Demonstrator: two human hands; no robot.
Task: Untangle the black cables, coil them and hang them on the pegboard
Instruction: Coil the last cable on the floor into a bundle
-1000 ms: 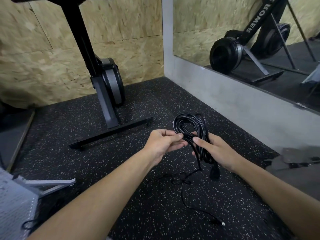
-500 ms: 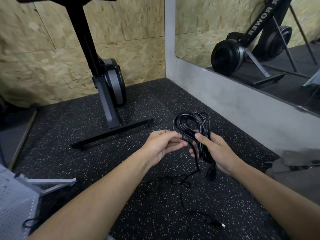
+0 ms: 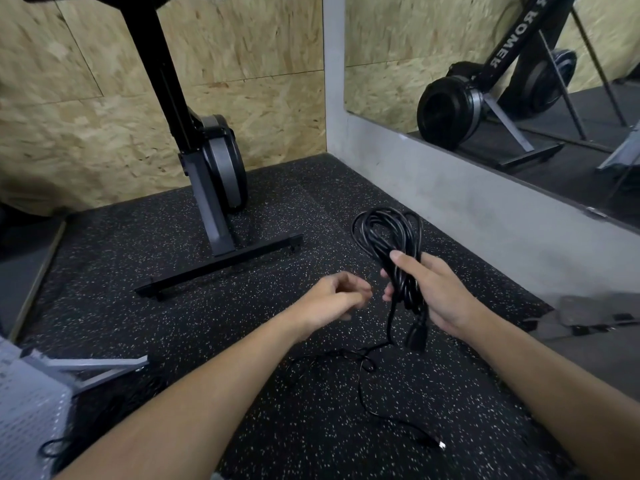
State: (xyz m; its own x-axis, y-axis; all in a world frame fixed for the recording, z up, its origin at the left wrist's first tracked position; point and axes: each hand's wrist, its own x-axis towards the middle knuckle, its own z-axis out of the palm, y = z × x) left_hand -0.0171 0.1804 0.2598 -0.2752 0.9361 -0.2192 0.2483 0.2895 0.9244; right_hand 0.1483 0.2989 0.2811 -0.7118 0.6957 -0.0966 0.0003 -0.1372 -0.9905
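I'm gripping the coiled black cable (image 3: 388,237) in my right hand (image 3: 436,292), fingers and thumb wrapping the bundle's lower part, loops sticking up above the hand, held over the floor (image 3: 138,258). Its plug (image 3: 415,336) is hanging just below my palm. A strand is dropping from the bundle to a thin cable (image 3: 362,386) lying loosely tangled on the floor. My left hand (image 3: 339,299) is hovering just beside the bundle, apart from it, fingers loosely curled, seemingly holding nothing, blurry there. The pegboard (image 3: 24,410) is sitting at lower left. A rowing machine (image 3: 214,168) is standing behind, with a mirror (image 3: 519,81) at right.
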